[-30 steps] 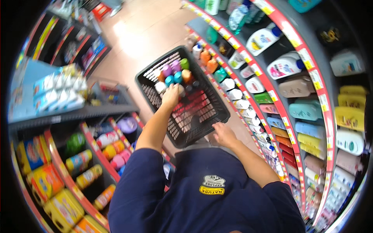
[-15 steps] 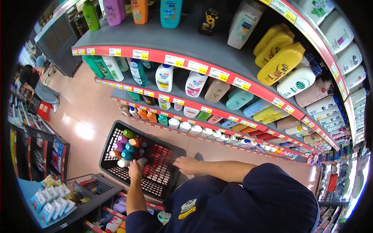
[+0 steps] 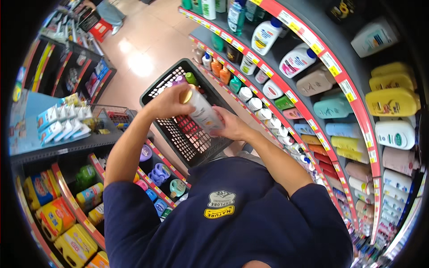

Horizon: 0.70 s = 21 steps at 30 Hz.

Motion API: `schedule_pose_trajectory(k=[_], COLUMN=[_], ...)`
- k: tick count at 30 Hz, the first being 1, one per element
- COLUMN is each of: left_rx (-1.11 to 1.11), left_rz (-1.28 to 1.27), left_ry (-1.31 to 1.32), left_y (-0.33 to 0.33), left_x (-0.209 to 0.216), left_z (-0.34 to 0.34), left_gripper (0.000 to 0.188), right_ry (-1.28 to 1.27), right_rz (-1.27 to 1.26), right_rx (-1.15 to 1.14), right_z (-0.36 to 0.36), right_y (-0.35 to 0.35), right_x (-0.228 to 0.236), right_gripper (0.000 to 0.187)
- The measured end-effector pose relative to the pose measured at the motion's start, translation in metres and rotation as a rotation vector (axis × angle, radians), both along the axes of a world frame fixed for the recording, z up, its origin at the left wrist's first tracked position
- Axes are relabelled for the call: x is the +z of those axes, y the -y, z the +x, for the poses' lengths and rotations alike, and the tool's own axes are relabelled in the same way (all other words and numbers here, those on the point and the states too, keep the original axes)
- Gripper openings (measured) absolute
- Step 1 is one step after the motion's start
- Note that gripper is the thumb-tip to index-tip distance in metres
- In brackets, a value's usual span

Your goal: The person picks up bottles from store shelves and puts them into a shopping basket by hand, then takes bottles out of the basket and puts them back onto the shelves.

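Note:
Both of my hands are closed around a silvery-white shampoo bottle with a gold-coloured cap. My left hand grips it at the cap end. My right hand supports its lower end. The bottle is tilted over a black shopping basket with slotted walls. At the basket's far end a green bottle and a purple bottle show. My left hand and forearm hide most of the other contents.
Shelves of shampoo bottles with red price strips curve along the right. On the left stand a display of small white-and-blue packs and lower shelves with yellow jugs. Farther off, a person is beside a red basket.
The silvery-white bottle has come up out of the basket in my left hand. My right hand has left the basket's rim and taken hold of the bottle. The view has turned.

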<state>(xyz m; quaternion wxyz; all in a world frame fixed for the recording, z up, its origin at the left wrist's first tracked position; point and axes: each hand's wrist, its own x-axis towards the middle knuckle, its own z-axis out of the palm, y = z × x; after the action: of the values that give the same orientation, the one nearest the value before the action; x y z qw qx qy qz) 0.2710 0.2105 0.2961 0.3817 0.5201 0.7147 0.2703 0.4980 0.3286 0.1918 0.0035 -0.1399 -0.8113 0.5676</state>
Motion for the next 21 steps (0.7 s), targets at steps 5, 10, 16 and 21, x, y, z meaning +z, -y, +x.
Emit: schedule_pose_trajectory(k=[5, 10, 16, 21], left_rx=[0.052, 0.118, 0.006, 0.08], left_rz=[0.02, 0.202, 0.233, 0.345], left_ry=[0.147, 0.506, 0.404, 0.69], left_y=[-0.033, -0.047, -0.075, -0.132], left_x=[0.062, 0.047, 0.068, 0.096], left_z=[0.003, 0.018, 0.081, 0.106], left_gripper=[0.048, 0.061, 0.042, 0.036], right_ry=[-0.014, -0.213, -0.291, -0.46], right_rz=[-0.395, -0.517, -0.343, -0.243], right_rx=[-0.066, -0.166, -0.362, -0.58], right_z=[0.006, 0.016, 0.035, 0.046], right_y=[0.002, -0.007, -0.042, -0.063], right_x=[0.029, 0.087, 0.134, 0.179], right_gripper=[0.071, 0.062, 0.055, 0.064])
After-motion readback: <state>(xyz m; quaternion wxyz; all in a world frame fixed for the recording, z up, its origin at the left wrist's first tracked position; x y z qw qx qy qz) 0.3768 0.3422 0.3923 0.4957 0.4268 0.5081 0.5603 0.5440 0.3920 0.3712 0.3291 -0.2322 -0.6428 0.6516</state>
